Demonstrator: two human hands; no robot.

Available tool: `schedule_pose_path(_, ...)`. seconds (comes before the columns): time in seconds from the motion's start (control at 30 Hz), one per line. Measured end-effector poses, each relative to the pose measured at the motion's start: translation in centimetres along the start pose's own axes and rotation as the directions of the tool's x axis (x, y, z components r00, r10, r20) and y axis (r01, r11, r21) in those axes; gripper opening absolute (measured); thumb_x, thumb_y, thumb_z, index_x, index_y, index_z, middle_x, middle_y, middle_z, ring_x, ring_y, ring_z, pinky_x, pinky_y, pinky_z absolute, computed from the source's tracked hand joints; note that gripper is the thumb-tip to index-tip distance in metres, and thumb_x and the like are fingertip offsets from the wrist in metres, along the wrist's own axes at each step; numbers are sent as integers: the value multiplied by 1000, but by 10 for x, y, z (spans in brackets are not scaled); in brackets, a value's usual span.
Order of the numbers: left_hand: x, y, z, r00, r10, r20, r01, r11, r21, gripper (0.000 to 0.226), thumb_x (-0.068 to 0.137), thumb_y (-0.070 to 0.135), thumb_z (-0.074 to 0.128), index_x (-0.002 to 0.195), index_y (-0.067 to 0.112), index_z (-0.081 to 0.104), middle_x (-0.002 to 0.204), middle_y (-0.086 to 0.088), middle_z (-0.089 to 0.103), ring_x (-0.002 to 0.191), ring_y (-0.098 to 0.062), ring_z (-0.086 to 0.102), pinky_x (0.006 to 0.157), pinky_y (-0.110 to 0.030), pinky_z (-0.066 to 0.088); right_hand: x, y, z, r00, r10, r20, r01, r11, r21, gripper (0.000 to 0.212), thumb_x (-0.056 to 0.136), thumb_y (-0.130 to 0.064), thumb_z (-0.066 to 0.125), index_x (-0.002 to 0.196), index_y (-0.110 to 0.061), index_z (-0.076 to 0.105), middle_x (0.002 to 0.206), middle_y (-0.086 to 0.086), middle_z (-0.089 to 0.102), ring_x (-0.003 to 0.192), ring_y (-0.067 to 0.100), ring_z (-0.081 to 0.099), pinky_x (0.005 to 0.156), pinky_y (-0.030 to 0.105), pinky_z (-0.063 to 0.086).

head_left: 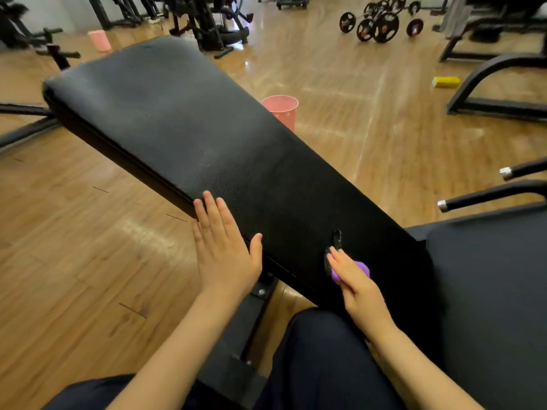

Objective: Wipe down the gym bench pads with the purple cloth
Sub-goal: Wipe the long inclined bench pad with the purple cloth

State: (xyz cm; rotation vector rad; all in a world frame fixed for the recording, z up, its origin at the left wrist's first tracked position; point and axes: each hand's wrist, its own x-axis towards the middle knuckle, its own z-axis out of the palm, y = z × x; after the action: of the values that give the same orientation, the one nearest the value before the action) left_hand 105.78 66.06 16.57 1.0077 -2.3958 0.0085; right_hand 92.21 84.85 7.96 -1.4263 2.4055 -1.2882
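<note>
A long black backrest pad (183, 122) slopes from the upper left down to the lower right. A second dark pad, the seat (488, 291), lies at the right. My left hand (222, 250) rests flat with straight fingers on the near edge of the backrest pad. My right hand (358, 285) grips a bunched purple cloth (362, 269) and presses it on the pad's lower end, beside a small tear in the cover (337, 238). Most of the cloth is hidden under my fingers.
A pink bin (281, 110) stands on the wooden floor behind the pad, another pink bin (100, 39) farther back left. Barbells with plates (379, 25) lie at the back right. A yellow object (445, 82) and black machine frames (488, 84) sit at the right.
</note>
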Motion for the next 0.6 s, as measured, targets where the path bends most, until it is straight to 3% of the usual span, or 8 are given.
schedule_pose_path(0.07,-5,7,5,1000,10,19,-11,1000,24,93,85,39,59,144,-12,10,154,-31,3,142,-35,-7,113,-48,7,-42,37,-17,992,124,-17,-125,992,-23,58,82,15,53,132,-9,40,138,-36,34,131,4,33,107,8,19)
schedule_pose_path(0.13,-6,13,6,999,-10,44,8,999,34,93,85,39,59,144,-13,10,153,-33,3,143,-40,-5,113,-47,5,-69,58,-26,973,229,-40,-230,973,-33,60,79,20,55,131,-5,39,133,-44,30,131,3,33,106,5,18)
schedule_pose_path(0.23,-5,18,4,997,-33,66,31,999,33,91,88,38,57,144,-14,8,153,-34,-1,143,-43,-4,114,-46,2,-66,53,-19,942,323,-86,-325,946,-9,52,84,16,52,131,-5,45,137,-20,35,134,22,37,105,4,16)
schedule_pose_path(0.3,-5,21,3,996,-51,77,49,998,29,91,88,36,58,144,-14,9,153,-34,-1,143,-44,-4,115,-47,3,-44,36,-8,940,324,-108,-322,946,34,45,89,9,50,131,-6,48,136,-12,37,136,19,32,105,3,15)
schedule_pose_path(0.47,-7,21,8,999,-48,11,48,999,22,83,89,34,52,142,-17,15,150,-38,8,141,-50,6,113,-55,14,-9,15,2,989,147,-29,-147,989,14,47,91,2,44,136,-11,42,140,-11,31,136,4,20,108,7,11)
schedule_pose_path(0.53,-7,21,10,999,-49,11,48,999,17,86,85,39,45,142,-17,14,150,-38,6,141,-50,5,113,-56,13,-27,32,-1,985,170,-35,-170,985,24,49,89,2,43,136,-11,42,140,-11,34,135,0,22,110,10,14)
schedule_pose_path(0.6,-6,22,11,998,-56,6,56,998,11,87,83,39,44,142,-17,12,150,-38,5,140,-51,3,113,-56,11,-57,56,-8,945,311,-101,-304,950,74,47,89,6,46,134,-8,46,138,-11,39,134,3,30,111,14,19)
